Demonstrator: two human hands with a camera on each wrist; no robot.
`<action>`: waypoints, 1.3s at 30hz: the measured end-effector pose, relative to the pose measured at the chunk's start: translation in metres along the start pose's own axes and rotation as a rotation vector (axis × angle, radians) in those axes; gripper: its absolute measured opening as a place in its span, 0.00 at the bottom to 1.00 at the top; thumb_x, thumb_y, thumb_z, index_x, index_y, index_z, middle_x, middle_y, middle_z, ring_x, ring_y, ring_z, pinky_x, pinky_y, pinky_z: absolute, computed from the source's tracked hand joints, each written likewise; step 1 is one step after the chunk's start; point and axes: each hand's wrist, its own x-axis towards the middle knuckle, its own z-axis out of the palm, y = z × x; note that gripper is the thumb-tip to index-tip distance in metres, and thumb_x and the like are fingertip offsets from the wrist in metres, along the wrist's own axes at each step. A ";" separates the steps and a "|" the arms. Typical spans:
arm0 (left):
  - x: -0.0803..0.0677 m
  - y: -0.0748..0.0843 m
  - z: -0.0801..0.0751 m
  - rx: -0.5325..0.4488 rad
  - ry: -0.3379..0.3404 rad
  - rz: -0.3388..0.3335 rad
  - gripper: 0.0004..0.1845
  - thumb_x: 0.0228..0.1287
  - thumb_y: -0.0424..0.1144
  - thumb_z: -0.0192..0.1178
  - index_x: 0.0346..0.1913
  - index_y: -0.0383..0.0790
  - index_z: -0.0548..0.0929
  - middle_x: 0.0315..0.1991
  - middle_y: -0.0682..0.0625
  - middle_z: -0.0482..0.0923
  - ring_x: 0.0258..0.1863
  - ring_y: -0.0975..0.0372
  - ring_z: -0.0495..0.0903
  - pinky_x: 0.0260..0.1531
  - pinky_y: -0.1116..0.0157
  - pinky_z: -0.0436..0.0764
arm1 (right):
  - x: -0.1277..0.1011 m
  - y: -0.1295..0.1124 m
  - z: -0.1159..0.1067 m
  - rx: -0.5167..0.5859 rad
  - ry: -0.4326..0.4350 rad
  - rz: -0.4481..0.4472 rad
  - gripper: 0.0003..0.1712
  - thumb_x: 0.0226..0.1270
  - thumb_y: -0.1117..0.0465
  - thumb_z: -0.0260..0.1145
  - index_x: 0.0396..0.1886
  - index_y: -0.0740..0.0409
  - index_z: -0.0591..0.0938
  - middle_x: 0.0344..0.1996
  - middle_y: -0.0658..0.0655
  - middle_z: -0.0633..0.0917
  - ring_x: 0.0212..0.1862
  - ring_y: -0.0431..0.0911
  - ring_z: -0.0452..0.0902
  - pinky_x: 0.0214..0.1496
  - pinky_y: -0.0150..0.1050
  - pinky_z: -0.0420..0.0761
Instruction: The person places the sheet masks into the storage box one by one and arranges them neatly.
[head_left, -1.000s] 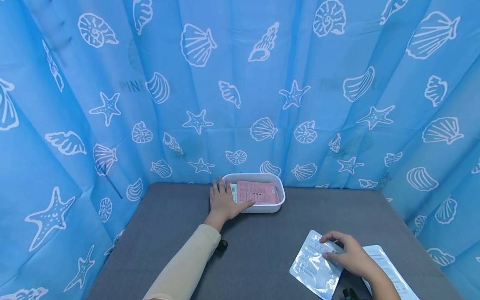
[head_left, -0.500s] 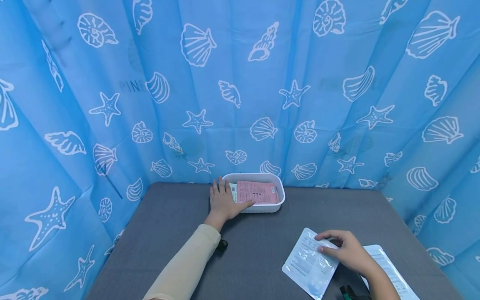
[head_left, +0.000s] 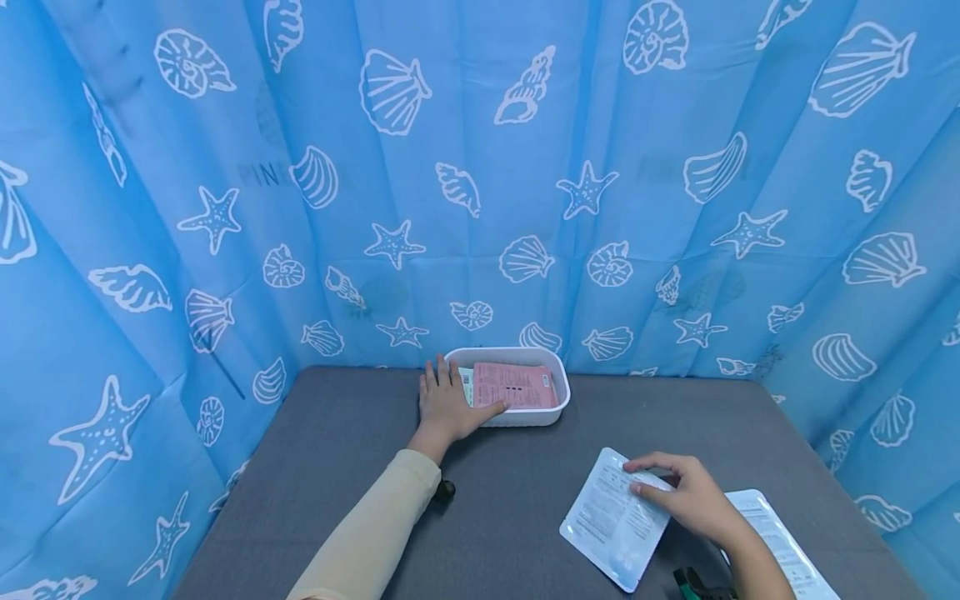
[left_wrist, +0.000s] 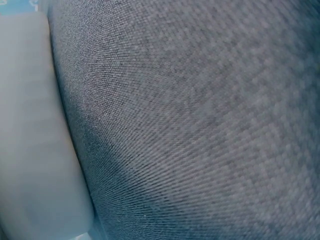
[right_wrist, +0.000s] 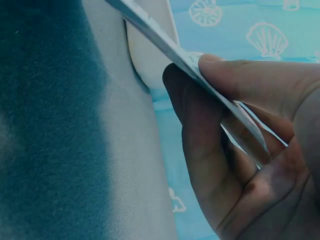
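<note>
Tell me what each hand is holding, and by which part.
The right hand pinches a white packet by its far right edge. The left hand holds nothing; it rests flat against the white tray.

Faint dark lettering "PIN…" readable on the blue shell-print curtain, upper left, with the rest lost in a fold. Lines of print on the white pouch near the table's front edge and on the pink packet in the white tray at the back edge, all too small to read.
</note>
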 end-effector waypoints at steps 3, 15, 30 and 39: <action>0.001 -0.001 0.002 -0.007 0.007 0.000 0.73 0.52 0.85 0.59 0.85 0.31 0.52 0.87 0.33 0.40 0.86 0.36 0.40 0.84 0.39 0.46 | 0.001 -0.003 -0.001 0.030 0.018 -0.003 0.15 0.68 0.60 0.76 0.53 0.56 0.91 0.56 0.64 0.89 0.45 0.44 0.85 0.42 0.33 0.86; 0.000 0.000 0.001 0.000 0.003 0.003 0.73 0.52 0.85 0.59 0.85 0.31 0.52 0.87 0.33 0.41 0.86 0.35 0.40 0.84 0.39 0.47 | 0.006 -0.013 -0.002 0.056 0.133 -0.053 0.14 0.70 0.58 0.76 0.54 0.54 0.91 0.57 0.62 0.89 0.45 0.37 0.84 0.41 0.33 0.86; 0.008 -0.005 0.012 0.023 -0.015 -0.019 0.76 0.49 0.89 0.56 0.86 0.34 0.47 0.88 0.35 0.36 0.87 0.37 0.37 0.85 0.41 0.43 | 0.014 -0.022 -0.001 0.086 0.345 -0.121 0.16 0.74 0.58 0.73 0.57 0.57 0.89 0.57 0.63 0.89 0.47 0.28 0.81 0.42 0.30 0.85; 0.006 -0.003 0.009 -0.009 -0.021 -0.018 0.74 0.53 0.85 0.60 0.86 0.34 0.47 0.88 0.35 0.36 0.87 0.37 0.35 0.85 0.41 0.41 | 0.028 -0.035 0.009 0.168 0.459 -0.108 0.18 0.74 0.60 0.73 0.60 0.60 0.88 0.59 0.64 0.87 0.45 0.29 0.80 0.41 0.26 0.85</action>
